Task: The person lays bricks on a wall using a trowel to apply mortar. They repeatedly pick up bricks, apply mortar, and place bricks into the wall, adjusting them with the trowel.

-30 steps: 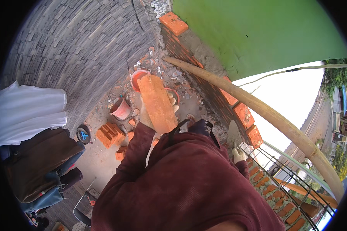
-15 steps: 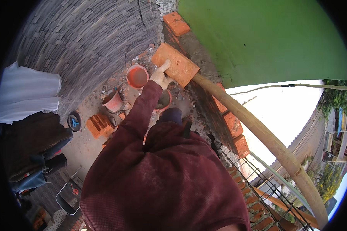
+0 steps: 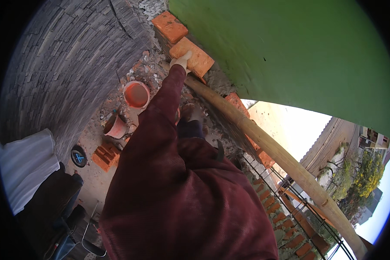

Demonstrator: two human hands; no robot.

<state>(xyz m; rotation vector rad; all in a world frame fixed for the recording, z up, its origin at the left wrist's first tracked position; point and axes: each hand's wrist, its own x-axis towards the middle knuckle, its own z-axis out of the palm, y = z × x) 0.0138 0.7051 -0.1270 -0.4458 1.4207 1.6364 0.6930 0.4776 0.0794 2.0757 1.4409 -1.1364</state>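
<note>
My left hand (image 3: 180,61), at the end of a maroon sleeve, grips an orange brick (image 3: 196,55) with the thumb over its upper face. This brick sits over the top of a low wall, close beside another orange brick (image 3: 169,27) farther along the same course. Grey mortar (image 3: 219,81) shows on the wall top just nearer than the held brick. Whether the held brick rests on the mortar, I cannot tell. My right hand is out of sight.
A long wooden pole (image 3: 268,145) slants along the wall's near side. A red bucket (image 3: 136,95), a tilted pink bucket (image 3: 115,126) and stacked bricks (image 3: 105,156) stand on the rubble-strewn floor. A green wall (image 3: 286,56) rises behind; steel rebar (image 3: 299,201) lies at right.
My left hand has carried the brick farther out and down toward the wall top, nearer the far brick. The view has turned, shifting the surroundings.
</note>
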